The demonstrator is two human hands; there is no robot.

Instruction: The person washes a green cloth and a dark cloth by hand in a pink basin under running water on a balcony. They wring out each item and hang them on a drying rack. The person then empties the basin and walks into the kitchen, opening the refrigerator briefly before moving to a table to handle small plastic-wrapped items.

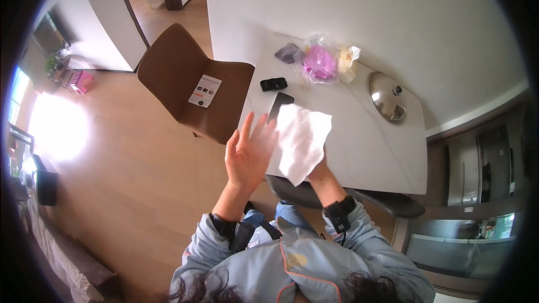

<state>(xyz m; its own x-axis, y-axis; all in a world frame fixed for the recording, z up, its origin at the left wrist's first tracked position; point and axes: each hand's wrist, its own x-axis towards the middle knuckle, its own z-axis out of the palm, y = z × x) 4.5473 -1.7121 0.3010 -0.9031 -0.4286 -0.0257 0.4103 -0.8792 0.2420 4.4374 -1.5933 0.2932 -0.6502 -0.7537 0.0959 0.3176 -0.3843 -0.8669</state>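
Note:
A sheet of white tissue [301, 139] is spread over my right hand [319, 169], which holds it from beneath. The sheet hides most of that hand's fingers. My left hand [248, 155] is raised just left of the tissue, palm showing and fingers apart, with nothing in it. Its fingertips are blurred. Behind the hands, a dark smartphone [281, 102] lies on the white marble-look table [349, 134], partly covered by the tissue. A small black object [273, 84] lies beyond the phone.
Along the wall stand a grey cloth [288, 53], a pink item in clear plastic [320, 64], a tissue pack [347, 67] and a domed metal lid [388, 97]. A brown chair [168, 71] at left bears a printed leaflet [205, 91]. A dark chair [290, 189] touches the near edge.

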